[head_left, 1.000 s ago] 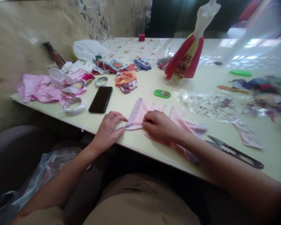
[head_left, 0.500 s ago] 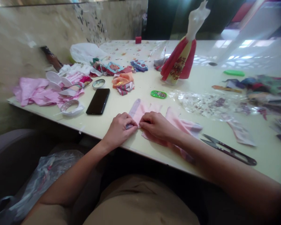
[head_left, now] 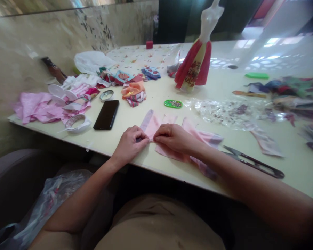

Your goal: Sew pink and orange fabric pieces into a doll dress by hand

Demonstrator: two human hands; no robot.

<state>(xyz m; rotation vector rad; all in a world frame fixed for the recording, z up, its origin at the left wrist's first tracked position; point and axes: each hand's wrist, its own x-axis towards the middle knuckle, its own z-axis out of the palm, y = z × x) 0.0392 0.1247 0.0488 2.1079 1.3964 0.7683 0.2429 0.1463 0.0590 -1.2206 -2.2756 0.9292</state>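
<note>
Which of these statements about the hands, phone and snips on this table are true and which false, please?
1. The left hand and the right hand both pinch the pink fabric. True.
2. The black phone lies right of the right hand. False: it lies left of the left hand.
3. The snips lie untouched on the table. True.
4. The mannequin in the red dress lies flat. False: it stands upright.

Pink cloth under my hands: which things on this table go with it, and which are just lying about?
In hand: pink cloth, pinched by left hand and right hand at its near edge.

Lying about, untouched: snips right of the cloth, phone, tape roll, green dish, dressed mannequin, pink fabric heap, orange scraps.
</note>
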